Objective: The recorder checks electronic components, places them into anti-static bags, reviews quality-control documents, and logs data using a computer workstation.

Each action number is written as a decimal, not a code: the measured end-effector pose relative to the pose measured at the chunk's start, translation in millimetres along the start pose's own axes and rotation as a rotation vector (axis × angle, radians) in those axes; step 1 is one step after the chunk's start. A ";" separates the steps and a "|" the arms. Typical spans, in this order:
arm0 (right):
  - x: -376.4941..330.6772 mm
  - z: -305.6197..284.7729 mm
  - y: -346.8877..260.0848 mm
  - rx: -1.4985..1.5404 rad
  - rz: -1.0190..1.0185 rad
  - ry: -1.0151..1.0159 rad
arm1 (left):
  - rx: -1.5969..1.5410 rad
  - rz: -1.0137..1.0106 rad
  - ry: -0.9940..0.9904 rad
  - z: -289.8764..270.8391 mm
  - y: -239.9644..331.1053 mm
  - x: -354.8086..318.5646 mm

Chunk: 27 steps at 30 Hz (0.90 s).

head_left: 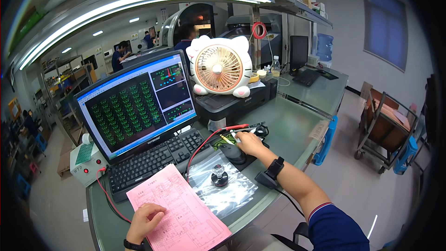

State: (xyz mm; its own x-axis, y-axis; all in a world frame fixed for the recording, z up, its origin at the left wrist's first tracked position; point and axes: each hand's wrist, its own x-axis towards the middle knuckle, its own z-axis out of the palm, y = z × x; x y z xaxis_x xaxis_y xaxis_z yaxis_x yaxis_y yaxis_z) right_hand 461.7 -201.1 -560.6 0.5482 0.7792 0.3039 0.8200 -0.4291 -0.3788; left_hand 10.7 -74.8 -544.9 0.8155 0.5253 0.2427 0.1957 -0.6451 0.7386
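My left hand [147,218] rests on a pink printed sheet [186,214], its fingers loosely bent and holding nothing. The sheet lies at the table's near edge and overlaps the keyboard's front. My right hand [251,142] reaches past a black computer mouse [232,153], its fingers closed at a thin white item [233,135] among pens and cables; what they grip is partly hidden. Between the hands, a small clear-topped magnifier-like piece with a black base [219,176] stands on clear plastic bags [232,194]. Against my right wrist sits a black corded device [265,179].
A monitor [139,102] with green board patterns stands behind the black keyboard [153,160]. A white cat-shaped fan [220,67] sits on a black printer [232,104]. Red leads cross the green tabletop [288,116]. A grey box [88,162] is at left; a cart [388,121] stands right.
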 end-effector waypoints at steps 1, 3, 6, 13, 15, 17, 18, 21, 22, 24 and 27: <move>0.9 0.7 3.8 -0.001 0.001 0.002 | 0.002 0.005 -0.003 0.3 0.1 0.4; 4.3 3.8 11.8 0.032 -0.022 -0.009 | 0.002 0.012 -0.006 0.4 0.0 1.6; 1.2 -2.0 4.1 0.037 -0.089 -0.048 | 0.025 0.018 0.004 -0.1 -1.3 -0.3; 8.2 -8.0 4.6 0.372 -0.188 -0.108 | 0.013 0.008 -0.009 0.3 0.8 2.2; 9.8 -12.6 10.4 0.485 -0.212 0.022 | 0.012 0.014 -0.018 0.6 1.0 3.1; 9.6 -26.1 18.6 0.492 -0.164 0.177 | -0.009 -0.012 -0.008 0.9 3.6 1.5; 10.3 -34.4 27.1 0.341 -0.197 0.296 | -0.012 -0.009 -0.014 1.0 4.1 2.3; 3.2 -48.1 56.8 0.148 -0.145 0.378 | 0.001 0.016 0.002 -0.2 5.6 1.7; -1.4 -47.0 62.1 0.095 -0.025 0.287 | 0.006 0.012 0.009 -0.5 5.8 0.9; -5.3 -45.0 78.1 0.031 0.090 0.116 | 0.008 0.014 0.014 1.1 4.6 2.8; -10.1 -43.9 81.1 0.173 0.090 -0.001 | -0.006 -0.016 0.019 2.1 2.2 2.9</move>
State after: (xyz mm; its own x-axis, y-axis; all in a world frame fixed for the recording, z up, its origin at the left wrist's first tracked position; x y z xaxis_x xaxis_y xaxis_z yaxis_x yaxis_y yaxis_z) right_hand 529.9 -263.9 -556.0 0.6177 0.7417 0.2616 0.7271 -0.4118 -0.5493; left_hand 14.6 -75.9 -543.9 0.8017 0.5461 0.2430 0.2054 -0.6335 0.7459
